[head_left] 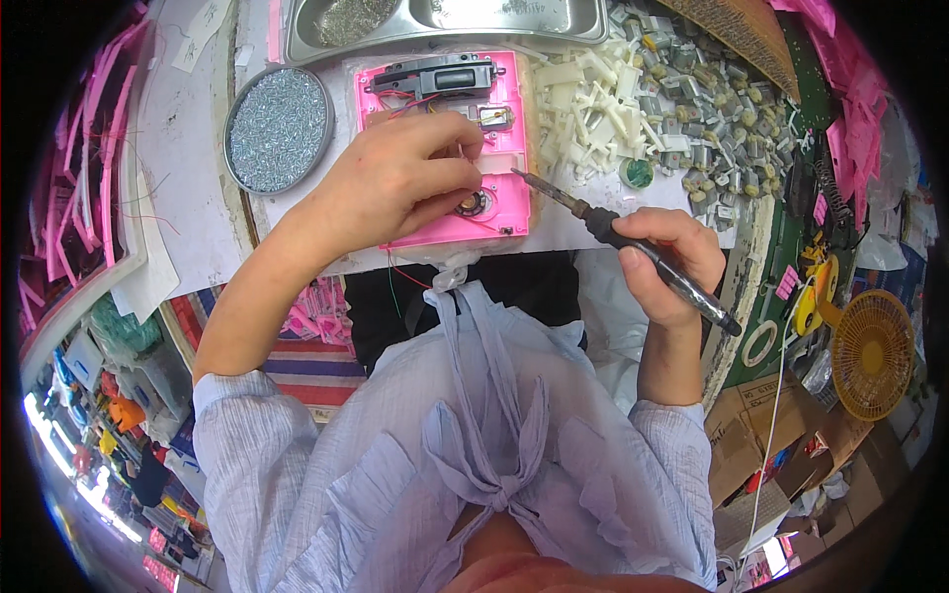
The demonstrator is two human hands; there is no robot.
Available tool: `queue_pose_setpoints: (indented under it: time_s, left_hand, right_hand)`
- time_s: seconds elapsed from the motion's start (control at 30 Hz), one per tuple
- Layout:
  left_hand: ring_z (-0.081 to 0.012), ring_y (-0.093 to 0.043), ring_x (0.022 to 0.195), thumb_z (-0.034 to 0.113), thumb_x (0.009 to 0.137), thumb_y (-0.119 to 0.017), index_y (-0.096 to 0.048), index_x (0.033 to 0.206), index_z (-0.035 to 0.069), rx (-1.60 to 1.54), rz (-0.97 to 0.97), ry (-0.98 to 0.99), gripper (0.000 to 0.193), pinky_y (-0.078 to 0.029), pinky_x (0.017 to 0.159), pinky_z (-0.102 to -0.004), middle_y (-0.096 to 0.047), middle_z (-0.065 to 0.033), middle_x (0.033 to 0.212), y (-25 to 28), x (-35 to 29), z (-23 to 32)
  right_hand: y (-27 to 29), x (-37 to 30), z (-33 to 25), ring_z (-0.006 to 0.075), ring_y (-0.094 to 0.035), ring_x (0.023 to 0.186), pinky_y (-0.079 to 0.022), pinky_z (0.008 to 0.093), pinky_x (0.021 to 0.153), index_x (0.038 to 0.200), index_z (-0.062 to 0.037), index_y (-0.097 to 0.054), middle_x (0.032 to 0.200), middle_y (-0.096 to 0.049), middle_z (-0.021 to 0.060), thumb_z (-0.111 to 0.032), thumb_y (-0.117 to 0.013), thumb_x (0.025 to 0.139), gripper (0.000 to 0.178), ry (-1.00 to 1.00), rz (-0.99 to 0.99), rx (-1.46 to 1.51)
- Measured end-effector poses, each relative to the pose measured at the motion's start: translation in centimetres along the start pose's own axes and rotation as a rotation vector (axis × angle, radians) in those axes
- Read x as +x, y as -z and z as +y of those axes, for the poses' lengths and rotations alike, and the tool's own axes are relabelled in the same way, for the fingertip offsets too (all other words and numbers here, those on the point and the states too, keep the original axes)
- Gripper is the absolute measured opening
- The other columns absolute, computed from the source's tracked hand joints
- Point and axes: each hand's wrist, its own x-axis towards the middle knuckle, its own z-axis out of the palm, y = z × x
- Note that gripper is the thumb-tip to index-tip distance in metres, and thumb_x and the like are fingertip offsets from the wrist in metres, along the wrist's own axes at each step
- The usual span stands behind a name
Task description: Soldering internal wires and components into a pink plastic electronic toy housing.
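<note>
A pink plastic housing [410,233] lies on the table in front of me. It has a black part [450,77] along its far edge, a small metal-cased motor [494,118], a round black part [474,205] and thin red wires inside. My left hand [395,176] reaches over the housing, its fingers closed at the left end of a white plastic piece [501,164]; the fingertips are partly hidden. My right hand [677,259] grips a soldering iron [598,223] like a pen. Its tip points left and sits close to the right end of the white piece.
To the left stands a round dish [278,128] of small metal pieces. A steel tray [445,38] is at the back. White plastic parts [593,109] and many small motors [722,138] are heaped at the right, near a small green round container [637,174]. A yellow fan [872,354] stands far right.
</note>
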Motion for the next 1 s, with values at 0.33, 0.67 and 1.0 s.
queue_pose_setpoints:
  time_s: [0.33, 0.67, 1.0]
  left_hand:
    - [-0.0315, -0.065, 0.094, 0.004, 0.073, -0.077, -0.062, 0.093, 0.005, 0.205, 0.029, 0.043, 0.025, -0.054, 0.08, -0.0406, -0.063, -0.0114, 0.114, -1.0, 0.0, 1.1]
    - [-0.0311, -0.064, 0.09, 0.004, 0.07, -0.077, -0.063, 0.093, 0.005, 0.187, 0.107, 0.065, 0.027, -0.054, 0.078, -0.0411, -0.062, -0.0122, 0.117, -1.9, -0.5, 1.4]
    - [-0.0305, -0.065, 0.096, 0.006, 0.076, -0.077, -0.067, 0.096, 0.007, 0.156, 0.009, 0.053, 0.023, -0.055, 0.08, -0.0403, -0.064, -0.0108, 0.115, -0.9, 0.0, 1.2]
  right_hand:
    - [0.2, -0.2, 0.2, 0.0104, -0.058, 0.057, -0.042, 0.0236, 0.053, 0.099, 0.0002, -0.073, 0.081, -0.072, 0.0079, -0.004, -0.076, 0.077, 0.022, -0.002, 0.006, -0.013]
    - [0.2, -0.2, 0.3, 0.01, -0.058, 0.057, -0.041, 0.0227, 0.053, 0.099, 0.0007, -0.073, 0.081, -0.072, 0.0079, -0.005, -0.077, 0.078, 0.022, 0.008, 0.017, 0.002]
    - [-0.1, -0.1, 0.0, 0.0106, -0.059, 0.059, -0.043, 0.0235, 0.054, 0.1, 0.0001, -0.073, 0.082, -0.072, 0.0083, -0.005, -0.077, 0.079, 0.022, -0.017, -0.015, 0.009]
